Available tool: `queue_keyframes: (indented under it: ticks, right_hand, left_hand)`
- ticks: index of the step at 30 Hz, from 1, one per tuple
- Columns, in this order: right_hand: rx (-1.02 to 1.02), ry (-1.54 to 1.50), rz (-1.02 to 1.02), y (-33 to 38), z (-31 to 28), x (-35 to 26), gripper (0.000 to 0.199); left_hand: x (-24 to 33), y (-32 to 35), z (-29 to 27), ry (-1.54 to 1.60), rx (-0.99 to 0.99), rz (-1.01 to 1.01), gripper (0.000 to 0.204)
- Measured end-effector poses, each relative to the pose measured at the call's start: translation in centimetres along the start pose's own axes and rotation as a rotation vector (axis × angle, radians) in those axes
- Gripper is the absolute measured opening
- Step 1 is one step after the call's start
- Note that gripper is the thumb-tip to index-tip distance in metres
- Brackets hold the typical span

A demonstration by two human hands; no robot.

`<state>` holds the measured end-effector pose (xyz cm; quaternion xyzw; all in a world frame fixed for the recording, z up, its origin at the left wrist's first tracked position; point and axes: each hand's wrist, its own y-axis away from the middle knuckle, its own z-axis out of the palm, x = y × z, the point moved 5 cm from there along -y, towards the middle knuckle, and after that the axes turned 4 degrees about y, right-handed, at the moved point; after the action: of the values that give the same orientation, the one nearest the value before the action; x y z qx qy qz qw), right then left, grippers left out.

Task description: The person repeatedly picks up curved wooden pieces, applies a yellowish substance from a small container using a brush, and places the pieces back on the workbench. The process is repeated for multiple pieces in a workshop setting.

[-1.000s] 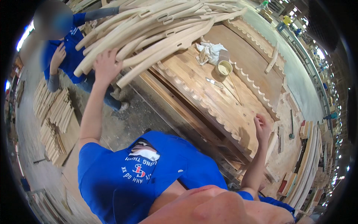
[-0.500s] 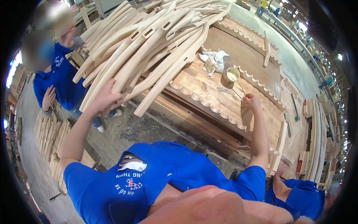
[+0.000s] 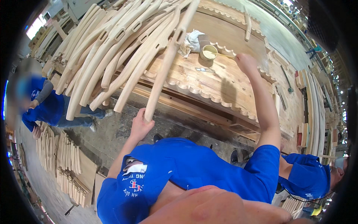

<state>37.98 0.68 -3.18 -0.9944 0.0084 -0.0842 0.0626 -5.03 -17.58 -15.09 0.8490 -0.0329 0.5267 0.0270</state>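
Note:
My left hand (image 3: 141,125) is closed around the near end of a long, slightly curved wooden leg (image 3: 161,84) with a slot near its far end. That leg lies at the right side of a heap of similar slotted wooden legs (image 3: 87,69). Over the bench, my right hand (image 3: 246,62) pinches a thin stick (image 3: 226,56). The stick's other end reaches into a small cup (image 3: 207,57) of pale paste. Close to the cup lie a flat metal scraper (image 3: 205,70) and a crumpled white cloth (image 3: 191,43).
The wooden workbench (image 3: 186,76) has scalloped strips along it. A co-worker in blue (image 3: 50,100) stands at far left, another (image 3: 307,175) at lower right. Stacked wooden pieces (image 3: 48,149) sit at lower left. A green-headed tool (image 3: 289,89) lies to the right.
My left hand has moved right and nearer me, from the heap to the end of one leg. My right hand has risen farther over the bench with the stick. The view has shifted.

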Motion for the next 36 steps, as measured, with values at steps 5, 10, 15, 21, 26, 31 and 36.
queue_keyframes:
  ticks: [5,10,15,21,26,31,36]
  right_hand:
    - [0.03,0.275,-0.164,-3.0,-2.7,-5.0,0.019]
    - [-0.024,-0.019,-0.048,-3.6,1.8,-3.1,0.019]
    - [-0.209,-0.789,0.188,-0.3,7.0,0.5,0.026]
    - [0.199,-0.701,0.226,2.1,5.8,0.0,0.021]
    - [0.246,-0.611,0.256,2.7,4.9,-0.4,0.019]
    - [0.173,-0.682,0.337,3.1,7.4,-1.3,0.024]
    - [0.263,-0.67,0.46,4.4,9.0,-2.4,0.023]
  left_hand:
    - [-1.4,0.3,3.1,-0.072,-0.069,-0.075,0.053]
    - [-2.0,0.3,4.2,-0.031,-0.098,-0.214,0.053]
    - [-4.5,-0.5,5.4,-0.036,-0.075,-0.118,0.053]
    - [-5.5,-0.4,6.2,0.657,-0.422,-0.309,0.047]
    - [-3.8,0.3,6.0,0.97,-0.556,-0.379,0.047]
    - [-4.3,0.1,6.3,1.006,-0.598,-0.417,0.053]
    - [-3.3,0.9,5.5,0.039,-0.093,-0.067,0.064]
